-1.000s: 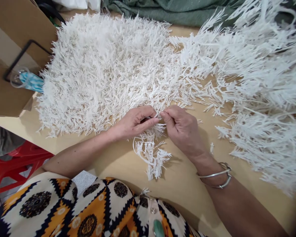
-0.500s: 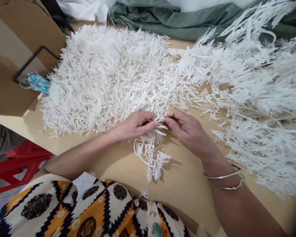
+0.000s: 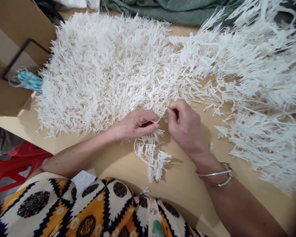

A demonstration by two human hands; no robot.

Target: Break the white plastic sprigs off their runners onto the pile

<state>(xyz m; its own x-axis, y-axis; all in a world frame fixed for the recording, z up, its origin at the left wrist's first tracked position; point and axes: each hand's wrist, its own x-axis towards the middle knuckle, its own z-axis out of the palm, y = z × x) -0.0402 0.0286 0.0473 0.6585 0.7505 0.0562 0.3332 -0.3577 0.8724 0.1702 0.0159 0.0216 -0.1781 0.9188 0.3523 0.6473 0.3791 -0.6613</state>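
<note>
My left hand (image 3: 135,126) is closed in a loose pinch on a thin white plastic strand (image 3: 151,122), which bows across the gap between thumb and forefinger. Just to the right, my right hand (image 3: 185,130) has its thumb and forefinger pressed together at the strand's far end; its other fingers are curled in. Below my left fingertips, a small bunch of white feathery plastic sprigs (image 3: 154,159) lies on the table. A wide pile of similar white sprigs (image 3: 106,65) spreads right behind both hands.
Longer white branching sprigs (image 3: 263,98) heap up on the right of the tan table (image 3: 187,184). A cardboard box (image 3: 19,19) stands at the left, with a clear cup (image 3: 17,77) and a blue-white item (image 3: 32,81) beside it. Green cloth (image 3: 182,11) lies along the back.
My right hand has turned and risen slightly, its fingers curling tighter. The strand now bows visibly through my left hand. A tiny white bit shows near my right wrist. The view has shifted a little.
</note>
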